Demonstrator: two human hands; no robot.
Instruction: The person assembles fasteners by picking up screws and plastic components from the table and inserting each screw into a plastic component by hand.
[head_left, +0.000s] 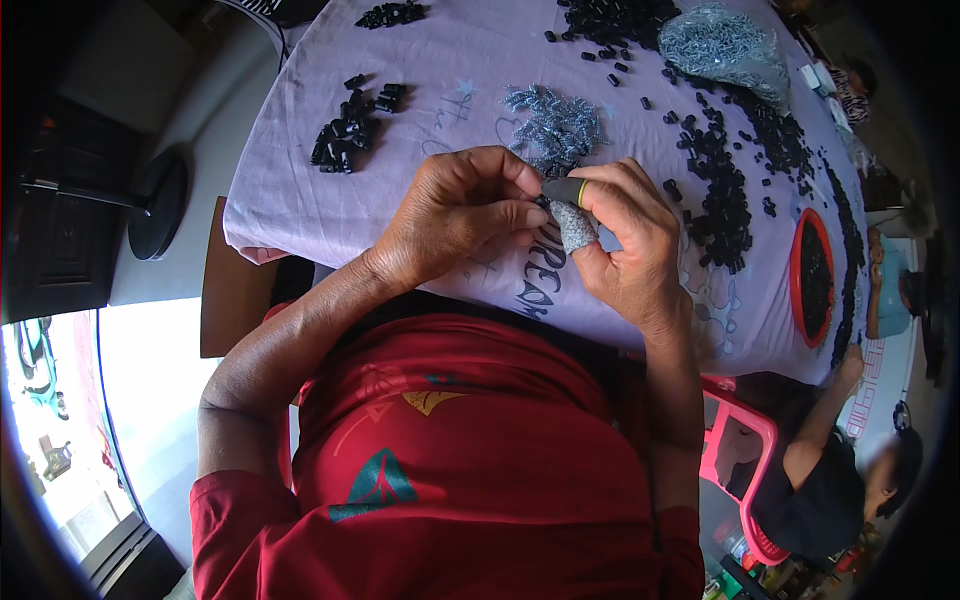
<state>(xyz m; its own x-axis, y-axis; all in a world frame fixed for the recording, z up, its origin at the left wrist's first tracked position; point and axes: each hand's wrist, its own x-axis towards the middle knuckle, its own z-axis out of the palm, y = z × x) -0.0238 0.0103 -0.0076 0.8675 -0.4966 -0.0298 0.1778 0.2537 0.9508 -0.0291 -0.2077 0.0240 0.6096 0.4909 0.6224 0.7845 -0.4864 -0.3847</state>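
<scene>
My left hand [455, 212] pinches a small black part [542, 202] between thumb and fingertips, above the table's near edge. My right hand [632, 235] meets it there, closed on the same part with thumb and index finger. That index finger wears a dark cot with a yellow band, and the thumb a grey wrap. The fingers hide most of the part. Just beyond my hands lies a heap of small metal springs [556, 122]. Left of the springs is a pile of black cylindrical pieces [345, 135]; many loose black pieces [722, 190] are scattered to the right.
A clear bag of springs [722, 48] sits at the far right on the purple cloth [300, 200]. A red-rimmed basin [797, 285] holds black pieces. Another person [815, 480] sits by a pink chair [765, 440] at the right, one hand at the table edge.
</scene>
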